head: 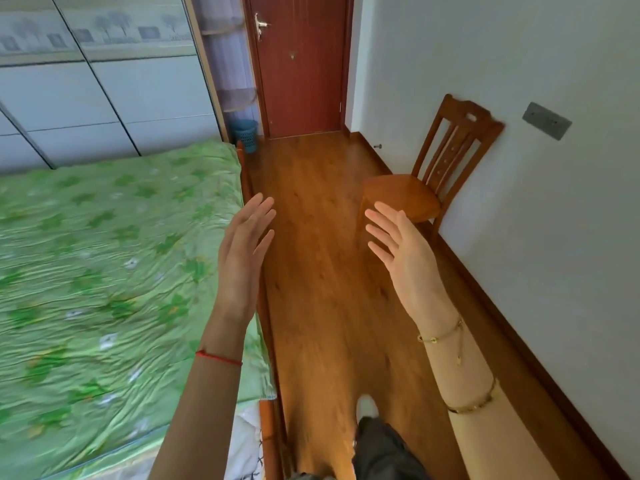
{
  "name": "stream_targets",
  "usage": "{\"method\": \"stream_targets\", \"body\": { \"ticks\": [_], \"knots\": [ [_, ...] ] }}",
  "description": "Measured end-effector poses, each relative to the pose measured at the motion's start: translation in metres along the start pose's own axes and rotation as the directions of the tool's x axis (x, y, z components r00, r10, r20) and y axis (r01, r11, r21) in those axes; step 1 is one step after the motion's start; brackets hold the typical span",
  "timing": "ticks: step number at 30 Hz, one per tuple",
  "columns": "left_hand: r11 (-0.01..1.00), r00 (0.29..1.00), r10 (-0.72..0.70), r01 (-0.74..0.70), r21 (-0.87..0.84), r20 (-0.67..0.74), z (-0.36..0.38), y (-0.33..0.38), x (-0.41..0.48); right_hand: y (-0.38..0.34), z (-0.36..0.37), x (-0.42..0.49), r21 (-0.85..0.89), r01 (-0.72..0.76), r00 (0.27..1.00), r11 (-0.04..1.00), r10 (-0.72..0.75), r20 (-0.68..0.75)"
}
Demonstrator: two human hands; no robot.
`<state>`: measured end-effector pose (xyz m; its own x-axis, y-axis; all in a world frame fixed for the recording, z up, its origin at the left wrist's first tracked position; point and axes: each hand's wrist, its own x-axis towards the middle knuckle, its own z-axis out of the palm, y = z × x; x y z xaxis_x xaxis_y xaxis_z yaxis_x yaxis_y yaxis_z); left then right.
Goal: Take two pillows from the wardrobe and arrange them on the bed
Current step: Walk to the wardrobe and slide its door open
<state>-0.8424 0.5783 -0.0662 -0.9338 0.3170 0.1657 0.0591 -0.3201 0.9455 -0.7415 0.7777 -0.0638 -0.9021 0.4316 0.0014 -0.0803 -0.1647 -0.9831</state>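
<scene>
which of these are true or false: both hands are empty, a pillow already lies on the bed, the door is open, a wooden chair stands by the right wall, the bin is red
1. Both hands are empty. True: the left hand and right hand are open, holding nothing.
2. A pillow already lies on the bed. False: the visible part of the bed shows only a green patterned sheet.
3. The door is open. False: the reddish-brown door is closed.
4. A wooden chair stands by the right wall. True: the chair has its back against that wall.
5. The bin is red. False: the bin near the door is blue.
</scene>
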Motion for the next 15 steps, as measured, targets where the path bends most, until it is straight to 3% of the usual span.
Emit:
{"method": "stream_targets", "body": {
  "ticks": [15],
  "knots": [
    [0.999,0.995,0.036,-0.037,-0.003,-0.090,0.106,-0.082,0.264,-0.016,-0.090,0.311,-0.099,0.075,0.984,0.992,-0.057,0.172]
  ]
}}
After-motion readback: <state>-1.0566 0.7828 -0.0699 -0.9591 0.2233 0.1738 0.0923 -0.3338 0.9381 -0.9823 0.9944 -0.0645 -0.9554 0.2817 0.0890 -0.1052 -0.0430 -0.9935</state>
